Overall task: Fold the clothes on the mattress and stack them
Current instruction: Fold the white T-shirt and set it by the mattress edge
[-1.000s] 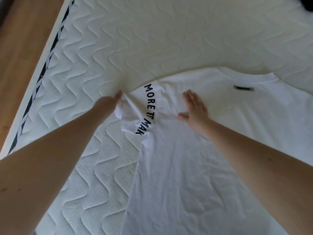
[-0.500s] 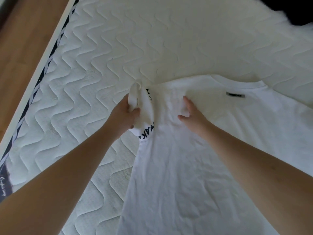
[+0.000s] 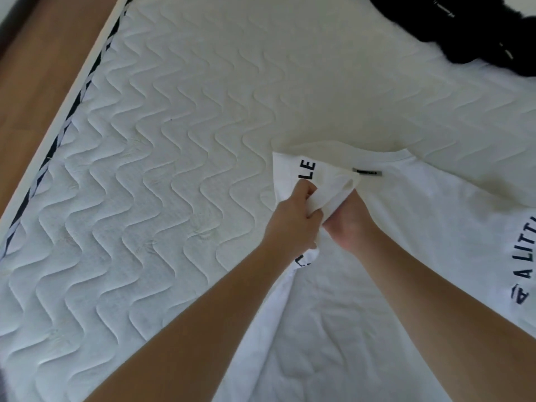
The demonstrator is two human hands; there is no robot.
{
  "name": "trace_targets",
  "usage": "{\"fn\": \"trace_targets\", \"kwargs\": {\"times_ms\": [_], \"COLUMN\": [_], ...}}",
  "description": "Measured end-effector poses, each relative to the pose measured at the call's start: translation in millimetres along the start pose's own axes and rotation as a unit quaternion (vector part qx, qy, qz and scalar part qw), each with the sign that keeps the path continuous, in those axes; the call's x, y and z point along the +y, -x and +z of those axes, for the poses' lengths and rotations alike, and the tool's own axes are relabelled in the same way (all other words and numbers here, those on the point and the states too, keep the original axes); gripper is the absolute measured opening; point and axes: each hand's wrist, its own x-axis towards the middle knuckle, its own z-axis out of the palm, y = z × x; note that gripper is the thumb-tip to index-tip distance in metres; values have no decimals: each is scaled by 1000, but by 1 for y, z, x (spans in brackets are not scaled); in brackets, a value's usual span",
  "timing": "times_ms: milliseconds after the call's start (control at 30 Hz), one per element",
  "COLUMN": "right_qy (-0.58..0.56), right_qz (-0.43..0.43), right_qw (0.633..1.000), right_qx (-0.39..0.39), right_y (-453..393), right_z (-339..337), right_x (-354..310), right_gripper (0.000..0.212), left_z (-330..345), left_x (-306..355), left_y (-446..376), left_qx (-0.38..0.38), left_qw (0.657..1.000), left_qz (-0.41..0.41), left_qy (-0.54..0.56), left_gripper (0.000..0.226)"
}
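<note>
Left hand (image 3: 293,216) grips the folded-over sleeve (image 3: 313,181) of the shirt (image 3: 333,314) on the mattress (image 3: 174,111); right hand (image 3: 349,220) lies partly under the sleeve, its grip hidden.

A quilted white mattress (image 3: 179,175) carries a white T-shirt (image 3: 362,300) and dark clothes (image 3: 475,27).

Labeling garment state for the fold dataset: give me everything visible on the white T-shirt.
The white T-shirt lies spread flat on the quilted mattress, soft knit by its look and lightly creased. A grey label sits below the collar; dark lettering runs along both sleeves. The left hand grips the left sleeve, folded in over the body, letters "LE" showing. The right hand is partly under that fold; its grip is hidden.
</note>
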Motion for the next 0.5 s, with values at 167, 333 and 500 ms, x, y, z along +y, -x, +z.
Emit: {"fn": "trace_targets", "kwargs": {"times_ms": [167, 333, 500], "right_qy": [-76, -112, 97], "right_qz": [24, 129, 140], "right_qw": [996, 959, 942], "right_qx": [49, 228, 287], "right_y": [13, 21, 35], "right_z": [-29, -66, -77], "right_x": [-1, 9, 23], "right_gripper": [38, 74, 75], "left_z": [52, 75, 71], "left_x": [12, -4, -53], "left_y": [-8, 2, 39], "left_qx": [-40, -181, -179], "left_qw": [998, 983, 984], "left_qz": [16, -19, 1], "left_qy": [-52, -13, -18], "left_gripper": [16, 40, 32]}}
